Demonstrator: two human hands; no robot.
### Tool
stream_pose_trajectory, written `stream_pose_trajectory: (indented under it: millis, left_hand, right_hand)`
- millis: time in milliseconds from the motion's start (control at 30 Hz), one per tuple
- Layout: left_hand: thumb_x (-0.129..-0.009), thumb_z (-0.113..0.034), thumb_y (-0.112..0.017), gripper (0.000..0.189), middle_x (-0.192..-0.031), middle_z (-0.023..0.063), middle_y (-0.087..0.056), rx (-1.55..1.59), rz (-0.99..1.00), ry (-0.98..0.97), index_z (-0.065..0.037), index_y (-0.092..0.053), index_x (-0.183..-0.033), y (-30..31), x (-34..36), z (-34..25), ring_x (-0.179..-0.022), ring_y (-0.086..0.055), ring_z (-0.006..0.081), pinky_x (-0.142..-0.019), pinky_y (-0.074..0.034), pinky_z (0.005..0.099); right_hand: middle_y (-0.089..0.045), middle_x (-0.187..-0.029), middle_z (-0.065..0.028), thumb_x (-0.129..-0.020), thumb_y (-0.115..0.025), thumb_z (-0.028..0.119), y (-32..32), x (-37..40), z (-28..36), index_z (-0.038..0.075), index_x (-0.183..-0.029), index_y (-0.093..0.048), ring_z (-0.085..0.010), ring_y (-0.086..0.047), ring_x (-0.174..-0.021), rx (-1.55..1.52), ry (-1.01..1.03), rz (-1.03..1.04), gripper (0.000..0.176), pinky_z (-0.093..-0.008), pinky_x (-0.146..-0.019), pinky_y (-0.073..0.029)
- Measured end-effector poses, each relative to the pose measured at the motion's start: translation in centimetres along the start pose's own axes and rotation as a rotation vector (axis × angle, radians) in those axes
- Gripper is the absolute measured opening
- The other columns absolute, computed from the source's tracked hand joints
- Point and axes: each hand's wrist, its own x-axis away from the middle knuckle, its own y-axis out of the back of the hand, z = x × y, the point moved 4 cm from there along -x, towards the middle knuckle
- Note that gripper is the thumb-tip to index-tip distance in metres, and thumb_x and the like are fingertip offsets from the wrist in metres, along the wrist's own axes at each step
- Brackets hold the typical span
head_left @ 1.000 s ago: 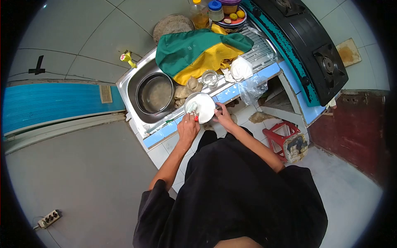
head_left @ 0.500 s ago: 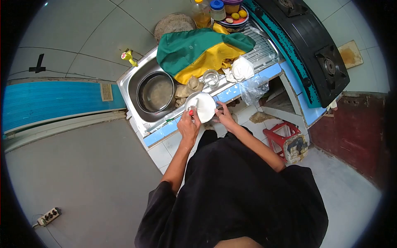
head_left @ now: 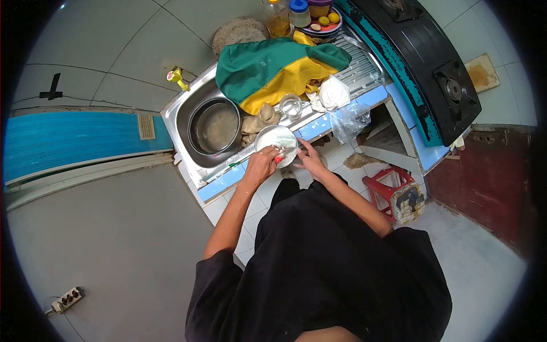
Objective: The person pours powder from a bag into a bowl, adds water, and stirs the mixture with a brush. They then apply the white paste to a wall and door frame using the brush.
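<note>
A round white bowl (head_left: 272,134) with whitish contents is up near the front edge of the sink counter. My right hand (head_left: 310,161) grips its right rim, thumb at the edge and fingers beneath. Over the bowl's lower left side, my left hand (head_left: 263,165) is closed around a small utensil with a red handle end (head_left: 278,159). Its working end lies low in the bowl, mostly covered by my fingers. Just beyond the bowl stands a clear glass jar (head_left: 290,106), beside a crumpled brown cloth (head_left: 266,117).
A dark round pan (head_left: 238,132) sits in the steel sink (head_left: 183,117). Green and yellow cloth (head_left: 279,71) covers the counter's middle. A white bundle (head_left: 334,94) and clear plastic bag (head_left: 349,122) lie to its right. The black stove (head_left: 424,62) and red stool (head_left: 379,185) stand further right.
My left hand has swung the utensil over to the right and turned it, so its red end now sits at the bowl's lower right. The bowl and right hand barely moved.
</note>
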Motion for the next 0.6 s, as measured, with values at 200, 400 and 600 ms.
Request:
stream_pose_trajectory:
  millis: [200,400,600]
  left_hand:
    - [-0.073,-0.003,-0.059,0.036,-0.101,0.0155,-0.065,0.023,0.144,-0.078,-0.010,-0.066,-0.107,1.4,1.0,0.1,-0.095,-0.062,0.0344,-0.081,-0.051,0.0409]
    - [-0.078,-0.010,-0.059,0.023,-0.094,0.0150,-0.065,-0.008,0.232,-0.050,-0.008,-0.067,-0.099,2.7,0.9,0.1,-0.088,-0.062,0.0341,-0.076,-0.051,0.0414]
    - [-0.079,-0.011,-0.060,0.018,-0.095,0.0133,-0.066,-0.116,0.085,-0.056,-0.008,-0.066,-0.095,4.9,-1.4,0.4,-0.086,-0.063,0.0331,-0.074,-0.052,0.0411]
  right_hand:
    - [-0.048,-0.107,-0.0075,-0.097,-0.050,0.022,-0.2,0.5,0.3,0.024,-0.142,-0.036,-0.0210,-0.049,-0.107,-0.001,-0.012,-0.021,0.047,-0.0443,-0.089,-0.050]
    - [-0.051,-0.102,-0.0045,-0.098,-0.050,0.025,-0.1,0.3,-0.1,0.026,-0.143,-0.035,-0.0193,-0.051,-0.107,0.017,-0.014,-0.025,0.047,-0.0415,-0.086,-0.050]
    - [-0.052,-0.103,-0.0048,-0.098,-0.049,0.026,-0.2,0.5,0.0,0.024,-0.143,-0.035,-0.0192,-0.051,-0.107,0.023,-0.004,-0.049,0.047,-0.0408,-0.085,-0.050]
